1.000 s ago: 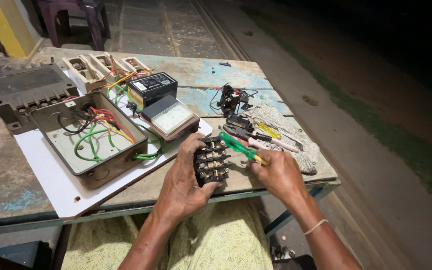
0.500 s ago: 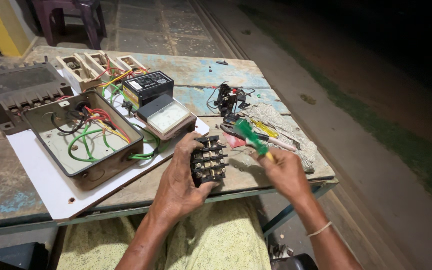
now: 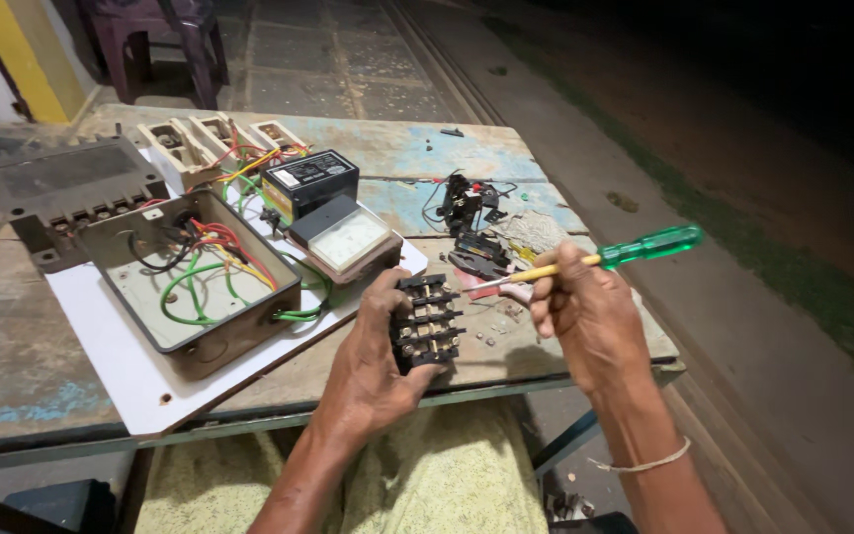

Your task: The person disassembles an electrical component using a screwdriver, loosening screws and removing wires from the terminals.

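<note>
A: What changed?
B: Right hand (image 3: 590, 321) swung the screwdriver (image 3: 600, 257) flat; tip now at the black terminal block (image 3: 427, 321), pinched in fingers.
A: Block?
B: Left hand (image 3: 373, 361) clamps it at the table (image 3: 12, 376) edge. Screw work likely starting.

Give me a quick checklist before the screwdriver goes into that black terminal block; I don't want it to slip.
1. Block gripped: ok. The left hand wraps the black terminal block at the table edge.
2. Tool gripped: ok. The right hand holds the green-handled screwdriver by its yellow shank.
3. Tip seated in a screw: cannot tell; the tip is close to the block's upper right corner.
4. Fingers clear of the tip: ok; the left fingers sit on the block's far side.
5. Loose small parts near the block: not ok; bits lie on the table beside it.
</note>
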